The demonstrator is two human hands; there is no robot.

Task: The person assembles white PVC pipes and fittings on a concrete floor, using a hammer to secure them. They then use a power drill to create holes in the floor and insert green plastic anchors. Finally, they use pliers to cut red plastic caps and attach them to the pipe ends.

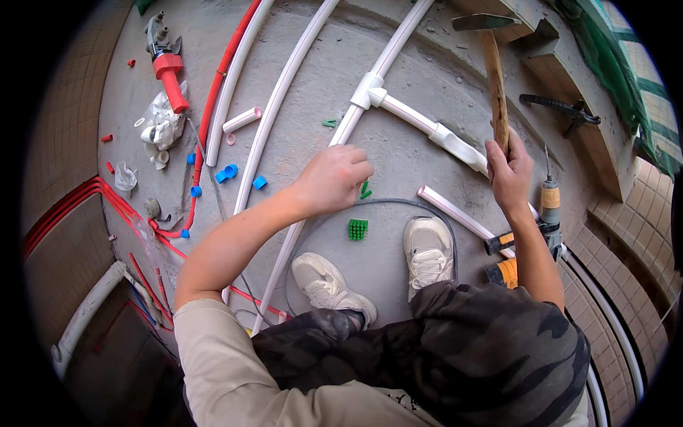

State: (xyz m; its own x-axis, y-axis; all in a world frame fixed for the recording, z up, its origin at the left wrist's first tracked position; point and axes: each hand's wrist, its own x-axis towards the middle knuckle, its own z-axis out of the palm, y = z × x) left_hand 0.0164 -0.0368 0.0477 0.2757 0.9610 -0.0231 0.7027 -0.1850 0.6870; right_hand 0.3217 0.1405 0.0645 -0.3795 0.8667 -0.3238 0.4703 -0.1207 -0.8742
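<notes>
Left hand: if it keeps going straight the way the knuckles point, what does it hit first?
Judging loosely, the left hand points right and slightly down toward two loose green wall plugs on the concrete floor, just past its fingers. Those come first; beyond them lies a short white pipe. Height above the floor is unclear.

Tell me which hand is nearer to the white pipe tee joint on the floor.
Left. The left hand rests on the floor just below the tee joint. The right hand grips the hammer handle, farther to its right.
</notes>
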